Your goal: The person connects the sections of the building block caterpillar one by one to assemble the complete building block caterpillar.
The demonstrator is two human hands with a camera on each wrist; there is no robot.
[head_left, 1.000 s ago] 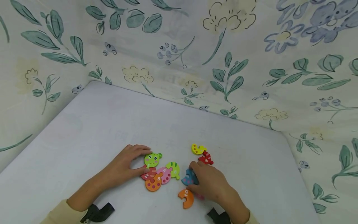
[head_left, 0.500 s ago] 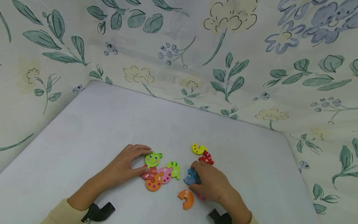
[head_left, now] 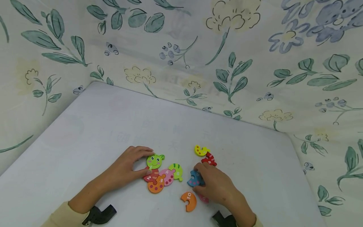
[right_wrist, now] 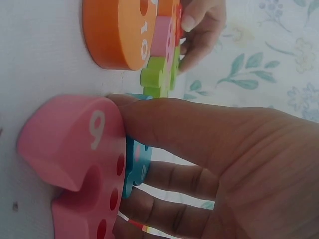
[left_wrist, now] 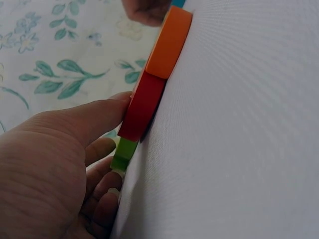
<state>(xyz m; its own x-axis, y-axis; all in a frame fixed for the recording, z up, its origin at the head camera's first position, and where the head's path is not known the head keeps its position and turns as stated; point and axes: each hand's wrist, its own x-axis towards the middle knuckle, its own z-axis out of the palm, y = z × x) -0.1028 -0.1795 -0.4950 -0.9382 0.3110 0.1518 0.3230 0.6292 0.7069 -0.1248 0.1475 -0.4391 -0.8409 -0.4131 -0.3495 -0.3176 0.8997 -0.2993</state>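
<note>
In the head view my left hand point(head_left: 127, 168) holds the joined caterpillar puzzle. Its thumb lies on the red piece point(head_left: 149, 177) marked 2, and its fingers reach round the green head point(head_left: 154, 161). An orange piece point(head_left: 156, 187), a pink piece point(head_left: 167, 178) and a striped green piece point(head_left: 177, 172) continue the chain. To the right, my right hand point(head_left: 216, 184) pinches a blue puzzle piece point(head_left: 193, 179) between thumb and fingers, apart from the chain. Partly under that hand lies another pink piece point(right_wrist: 75, 144), largest in the right wrist view.
A loose orange piece point(head_left: 189, 201) marked 10 lies before the right hand. Beyond that hand are a red striped piece point(head_left: 209, 160) and a yellow dotted piece point(head_left: 200, 150), touching. The white table point(head_left: 127, 119) meets a patterned cloth point(head_left: 175, 50) at the back.
My right hand has shifted slightly right with the blue piece, widening its gap from the green end of the chain. The left hand stays in place.
</note>
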